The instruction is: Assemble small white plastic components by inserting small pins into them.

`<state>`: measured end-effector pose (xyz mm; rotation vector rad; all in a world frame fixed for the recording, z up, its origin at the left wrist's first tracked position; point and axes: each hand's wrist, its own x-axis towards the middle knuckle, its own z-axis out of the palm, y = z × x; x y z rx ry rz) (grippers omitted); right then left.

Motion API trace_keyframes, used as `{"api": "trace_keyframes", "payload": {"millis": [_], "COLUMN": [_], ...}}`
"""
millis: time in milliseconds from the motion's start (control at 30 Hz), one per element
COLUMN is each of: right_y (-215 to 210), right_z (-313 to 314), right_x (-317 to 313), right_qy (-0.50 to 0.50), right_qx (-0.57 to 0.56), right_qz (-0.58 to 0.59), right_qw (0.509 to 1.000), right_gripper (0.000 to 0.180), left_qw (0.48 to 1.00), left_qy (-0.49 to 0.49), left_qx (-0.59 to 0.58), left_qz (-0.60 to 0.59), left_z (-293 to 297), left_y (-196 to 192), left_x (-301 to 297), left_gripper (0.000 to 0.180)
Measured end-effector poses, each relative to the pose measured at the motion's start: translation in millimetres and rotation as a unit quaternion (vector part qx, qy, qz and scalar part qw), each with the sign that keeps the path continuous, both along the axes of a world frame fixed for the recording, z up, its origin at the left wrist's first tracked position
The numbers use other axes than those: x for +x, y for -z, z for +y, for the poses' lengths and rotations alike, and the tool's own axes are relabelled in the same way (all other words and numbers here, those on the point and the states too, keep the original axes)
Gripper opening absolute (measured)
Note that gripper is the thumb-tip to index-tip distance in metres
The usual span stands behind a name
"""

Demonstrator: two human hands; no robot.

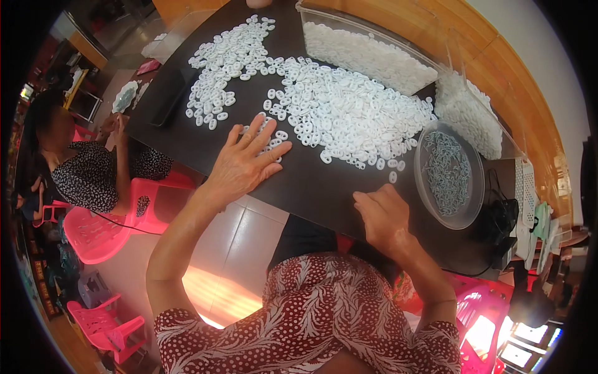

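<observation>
My left hand lies with fingers spread on the dark table, over a few small white oval plastic pieces with two holes. Some of these pieces show between and beside its fingers. Close to the table's front edge, my right hand is curled with its fingers together; whatever it may hold is hidden. A large heap of the same white pieces spreads beyond both hands, and a smaller heap lies at the far left. Several loose pieces sit just beyond my right hand.
A round clear tub of small grey metal screws stands at the right. Clear bins of white pieces line the back. A black phone-like slab lies at the left. Another person sits at the left near pink chairs.
</observation>
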<state>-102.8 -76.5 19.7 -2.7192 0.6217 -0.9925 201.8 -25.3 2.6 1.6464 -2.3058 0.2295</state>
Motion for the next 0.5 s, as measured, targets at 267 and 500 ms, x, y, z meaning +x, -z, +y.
{"api": "trace_keyframes", "payload": {"millis": [267,500], "right_y": [0.4,0.9], "right_z": [1.2,2.2], "right_x": [1.0,-0.2], "right_qy": [-0.001,0.001], "right_qx": [0.009,0.014], "right_qz": [0.003,0.01], "right_qw": [1.0,1.0], "right_gripper": [0.028,0.027], "left_qw": [0.998,0.998], "left_qy": [-0.014,0.012], "left_qx": [-0.057,-0.02], "left_qz": [-0.012,-0.052], "left_z": [-6.0,-11.5], "left_y": [3.0,-15.0], "left_x": [20.9,3.8], "left_gripper": [0.043,0.06]}}
